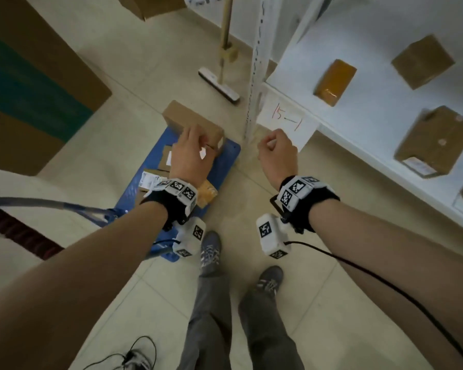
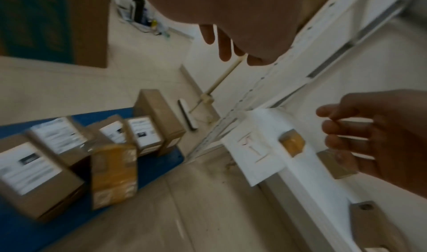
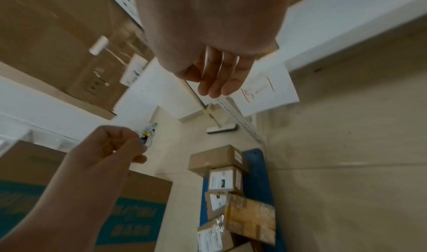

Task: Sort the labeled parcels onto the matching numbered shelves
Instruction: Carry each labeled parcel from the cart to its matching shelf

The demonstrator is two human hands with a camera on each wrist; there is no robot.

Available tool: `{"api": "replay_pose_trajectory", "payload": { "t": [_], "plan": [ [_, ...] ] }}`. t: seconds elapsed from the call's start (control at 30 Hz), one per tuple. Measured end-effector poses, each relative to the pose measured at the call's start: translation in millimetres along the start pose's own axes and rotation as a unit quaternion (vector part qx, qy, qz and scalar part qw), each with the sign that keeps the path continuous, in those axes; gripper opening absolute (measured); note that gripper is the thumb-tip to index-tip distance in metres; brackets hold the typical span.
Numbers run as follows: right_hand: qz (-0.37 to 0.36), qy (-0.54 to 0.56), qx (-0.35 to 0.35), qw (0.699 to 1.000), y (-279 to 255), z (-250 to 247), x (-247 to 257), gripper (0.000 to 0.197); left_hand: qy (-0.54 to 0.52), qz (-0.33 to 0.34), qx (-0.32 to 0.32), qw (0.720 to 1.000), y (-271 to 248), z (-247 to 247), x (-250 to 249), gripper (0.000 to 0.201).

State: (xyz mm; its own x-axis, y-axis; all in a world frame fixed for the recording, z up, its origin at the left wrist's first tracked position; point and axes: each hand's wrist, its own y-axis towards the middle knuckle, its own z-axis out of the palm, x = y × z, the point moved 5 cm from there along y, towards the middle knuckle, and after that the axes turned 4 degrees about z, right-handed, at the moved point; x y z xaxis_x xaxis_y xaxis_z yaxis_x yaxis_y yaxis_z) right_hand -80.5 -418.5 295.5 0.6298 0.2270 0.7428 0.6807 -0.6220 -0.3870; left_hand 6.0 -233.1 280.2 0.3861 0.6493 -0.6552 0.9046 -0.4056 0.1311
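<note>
Several brown labeled parcels (image 2: 30, 173) stand on a blue cart (image 1: 226, 161) on the floor, among them a long plain box (image 1: 193, 120) and a yellow-taped parcel (image 3: 250, 217). My left hand (image 1: 198, 145) hovers above the cart with loosely curled fingers and holds nothing. My right hand (image 1: 271, 144) hangs empty beside it, fingers relaxed, just in front of a paper label (image 1: 286, 121) marked 15-1 in red. The label is on the edge of a white shelf (image 1: 372, 121). Three parcels lie on that shelf: an amber one (image 1: 334, 81) and two brown boxes (image 1: 433, 141).
A white perforated shelf post (image 1: 257, 62) rises between the cart and the shelf. A floor squeegee (image 1: 219, 84) leans behind the cart. A big cardboard box with teal print (image 1: 24, 89) fills the left side. The cart handle (image 1: 38, 202) juts toward me; my feet (image 1: 210, 252) stand behind the cart.
</note>
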Motion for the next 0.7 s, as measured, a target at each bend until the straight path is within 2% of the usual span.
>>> {"api": "replay_pose_trajectory", "payload": {
  "t": [0.13, 0.23, 0.3, 0.4, 0.53, 0.7],
  "plan": [
    [0.074, 0.012, 0.013, 0.997, 19.3, 65.0, -53.4, 0.012, -0.026, -0.130, 0.022, 0.991, -19.0, 34.7, 93.4, 0.004],
    [0.147, 0.016, 0.023, 0.989, 35.3, 113.5, -96.0, 0.018, -0.024, -0.214, 0.063, 0.974, -24.8, 64.1, 157.3, 0.012],
    [0.176, 0.014, 0.032, 0.984, 44.5, 145.8, -123.9, 0.014, -0.019, -0.255, 0.093, 0.962, -28.6, 82.7, 194.8, 0.016],
    [0.216, 0.013, 0.046, 0.975, 57.4, 189.1, -162.5, 0.005, -0.013, -0.292, 0.148, 0.945, -27.7, 112.3, 245.3, 0.023],
    [0.267, 0.034, 0.078, 0.960, 66.1, 235.3, -181.0, 0.003, -0.014, -0.319, 0.203, 0.925, -25.0, 146.0, 298.8, 0.055],
    [0.333, 0.074, 0.167, 0.925, 68.8, 291.4, -207.6, 0.014, 0.021, -0.317, 0.235, 0.919, -26.4, 175.3, 344.2, 0.064]
  ]
}}
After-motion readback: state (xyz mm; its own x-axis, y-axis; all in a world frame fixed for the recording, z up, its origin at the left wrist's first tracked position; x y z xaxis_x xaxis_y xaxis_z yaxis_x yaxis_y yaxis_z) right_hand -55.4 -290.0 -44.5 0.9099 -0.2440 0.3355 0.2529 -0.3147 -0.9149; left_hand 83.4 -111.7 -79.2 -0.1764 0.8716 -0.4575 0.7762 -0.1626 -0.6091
